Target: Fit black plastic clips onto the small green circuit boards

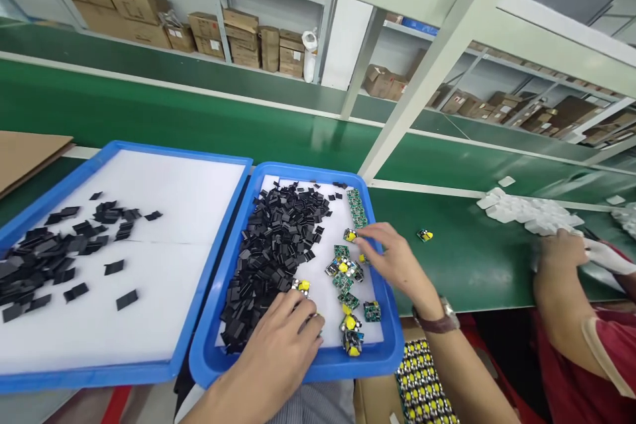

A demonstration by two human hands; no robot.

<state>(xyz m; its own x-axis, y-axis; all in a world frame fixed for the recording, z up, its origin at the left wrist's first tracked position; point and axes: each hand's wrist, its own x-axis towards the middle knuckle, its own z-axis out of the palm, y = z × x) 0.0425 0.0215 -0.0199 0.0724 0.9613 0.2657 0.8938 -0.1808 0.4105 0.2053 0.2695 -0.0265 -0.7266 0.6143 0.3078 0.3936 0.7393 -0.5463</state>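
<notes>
My left hand (281,334) rests in the near part of a blue tray (298,364), fingers curled and pinched on a small green circuit board with a yellow part (301,286), beside a heap of black plastic pieces (275,245). My right hand (392,258), a watch on its wrist, reaches over the tray's right rim, fingertips pinching at another small board (350,235). Several more green boards with yellow parts (348,291) lie scattered between the hands.
A second blue tray (30,212) with scattered black pieces sits to the left. One loose board (424,235) lies on the green bench. A co-worker's hands (566,248) handle white pieces (527,212) at right. A box of boards (422,384) sits below the bench. Shelves of cartons stand behind.
</notes>
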